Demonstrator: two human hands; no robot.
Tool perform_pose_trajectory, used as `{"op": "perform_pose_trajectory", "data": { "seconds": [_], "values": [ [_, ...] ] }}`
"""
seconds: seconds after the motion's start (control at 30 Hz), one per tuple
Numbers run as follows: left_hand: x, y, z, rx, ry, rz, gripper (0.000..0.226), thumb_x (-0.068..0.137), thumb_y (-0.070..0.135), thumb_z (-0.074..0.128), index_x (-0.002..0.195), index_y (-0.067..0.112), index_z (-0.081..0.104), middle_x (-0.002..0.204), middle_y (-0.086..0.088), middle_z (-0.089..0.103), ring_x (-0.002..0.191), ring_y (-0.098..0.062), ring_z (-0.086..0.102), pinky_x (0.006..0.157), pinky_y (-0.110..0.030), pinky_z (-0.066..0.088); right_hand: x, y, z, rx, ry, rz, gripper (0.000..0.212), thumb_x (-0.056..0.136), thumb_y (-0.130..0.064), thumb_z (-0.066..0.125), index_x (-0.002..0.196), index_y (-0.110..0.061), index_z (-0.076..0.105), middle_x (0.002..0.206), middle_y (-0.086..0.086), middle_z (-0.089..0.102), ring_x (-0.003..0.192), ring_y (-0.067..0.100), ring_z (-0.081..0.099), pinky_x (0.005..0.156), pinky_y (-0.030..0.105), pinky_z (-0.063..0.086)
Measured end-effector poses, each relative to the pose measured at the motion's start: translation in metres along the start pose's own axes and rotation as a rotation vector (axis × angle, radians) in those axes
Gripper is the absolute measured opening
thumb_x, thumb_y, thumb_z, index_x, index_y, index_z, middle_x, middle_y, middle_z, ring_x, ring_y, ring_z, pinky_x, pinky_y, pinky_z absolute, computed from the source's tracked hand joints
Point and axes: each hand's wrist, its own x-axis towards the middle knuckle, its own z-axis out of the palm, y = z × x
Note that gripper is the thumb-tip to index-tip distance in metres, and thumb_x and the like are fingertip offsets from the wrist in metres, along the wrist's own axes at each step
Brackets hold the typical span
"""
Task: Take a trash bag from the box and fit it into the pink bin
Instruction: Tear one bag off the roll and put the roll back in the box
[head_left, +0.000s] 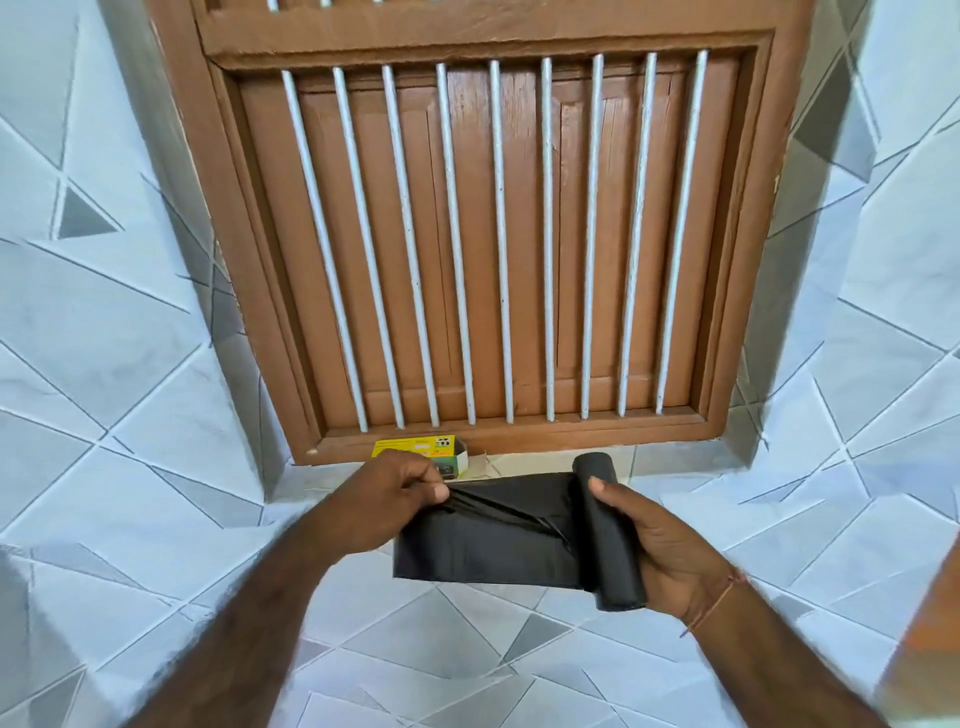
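A roll of black trash bags (610, 530) is held upright in my right hand (662, 548), fingers wrapped around it. One black trash bag (483, 540) is unrolled flat to the left of the roll and still joined to it. My left hand (392, 493) pinches the upper left corner of that bag. The yellow and green box (423, 451) lies on the window sill just behind my left hand, its open end facing right. The pink bin is not in view.
A brown wooden window (493, 234) with white vertical bars fills the wall ahead. Its narrow sill (545, 462) holds the box. Pale tiles with grey triangle patterns (104, 338) cover the walls on both sides and below.
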Motion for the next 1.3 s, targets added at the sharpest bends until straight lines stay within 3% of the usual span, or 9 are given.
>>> {"op": "perform_pose_trajectory", "data": {
  "seconds": [0.13,0.23,0.33,0.4,0.5,0.6,0.7,1.03,1.3],
  "values": [
    [-0.029,-0.040,-0.048,0.237,-0.051,-0.098,0.035,0.087,0.010,0.064,0.055,0.023,0.060,0.060,0.006,0.058,0.062,-0.008,0.052,0.057,-0.019,0.037,-0.009,0.015,0.020,-0.080,-0.014,-0.021,0.061,0.065,-0.022,0.083,0.120,-0.003,0.066,0.125,0.022,0.065,0.113,0.038,0.063,0.100,0.050,0.048],
    [-0.045,-0.049,-0.060,0.335,-0.070,-0.189,0.034,0.089,0.008,0.056,0.062,0.028,0.065,0.069,0.010,0.062,0.071,-0.011,0.059,0.062,-0.018,0.043,-0.013,0.026,0.036,-0.226,-0.019,-0.106,0.052,0.071,-0.015,0.078,0.119,-0.001,0.063,0.122,0.025,0.066,0.111,0.041,0.064,0.097,0.051,0.050],
    [-0.045,-0.017,-0.034,0.046,0.161,0.053,0.018,0.092,0.023,0.059,0.104,0.031,0.070,0.097,0.023,0.065,0.094,0.004,0.060,0.087,-0.014,0.044,-0.019,0.030,0.064,-0.397,-0.060,-0.160,0.040,0.075,-0.007,0.072,0.115,-0.001,0.064,0.114,0.023,0.069,0.100,0.036,0.068,0.084,0.042,0.057],
    [-0.044,0.012,-0.005,-0.219,-0.053,0.088,0.028,0.090,0.035,0.062,0.118,0.029,0.064,0.108,0.019,0.068,0.099,0.013,0.058,0.091,-0.006,0.041,-0.023,0.029,0.080,-0.480,-0.096,-0.180,0.040,0.077,-0.007,0.071,0.116,-0.003,0.063,0.113,0.022,0.069,0.102,0.034,0.066,0.088,0.042,0.055],
    [-0.039,0.020,0.029,-0.447,-0.197,0.087,0.023,0.089,0.035,0.064,0.098,0.015,0.071,0.094,0.003,0.070,0.085,-0.008,0.063,0.084,-0.030,0.049,-0.027,0.022,0.087,-0.514,-0.078,-0.224,0.038,0.077,-0.005,0.070,0.114,-0.002,0.064,0.111,0.024,0.068,0.102,0.036,0.065,0.096,0.047,0.050],
    [-0.035,0.014,0.032,-0.467,-0.095,0.066,0.018,0.087,0.021,0.068,0.071,0.013,0.067,0.066,0.000,0.058,0.063,-0.009,0.051,0.062,-0.023,0.042,-0.031,0.011,0.079,-0.482,0.032,-0.267,0.036,0.073,-0.009,0.074,0.107,0.001,0.065,0.108,0.028,0.069,0.095,0.037,0.067,0.092,0.047,0.053],
    [-0.026,0.021,0.035,-0.318,-0.039,0.143,0.022,0.084,0.015,0.069,0.063,0.017,0.063,0.062,0.002,0.055,0.059,-0.006,0.047,0.060,-0.023,0.039,-0.031,0.006,0.073,-0.496,0.112,-0.280,0.040,0.078,-0.023,0.078,0.108,0.000,0.064,0.108,0.027,0.070,0.099,0.038,0.069,0.091,0.046,0.055],
    [-0.016,0.034,0.068,-0.233,0.229,0.148,0.021,0.092,0.025,0.057,0.073,0.014,0.054,0.060,0.005,0.050,0.058,-0.011,0.045,0.057,-0.031,0.039,-0.007,0.013,0.071,-0.575,0.449,-0.533,0.023,0.075,-0.032,0.079,0.087,-0.014,0.072,0.085,0.010,0.075,0.081,0.028,0.073,0.081,0.045,0.060],
    [-0.026,0.016,0.068,-0.082,0.499,0.144,0.026,0.087,0.040,0.048,0.074,0.017,0.051,0.065,0.000,0.062,0.066,-0.025,0.056,0.059,-0.041,0.047,0.014,0.029,0.091,-0.543,0.539,-0.578,0.020,0.079,-0.028,0.076,0.091,-0.014,0.069,0.085,0.009,0.073,0.078,0.024,0.070,0.067,0.027,0.053]
  ]
}}
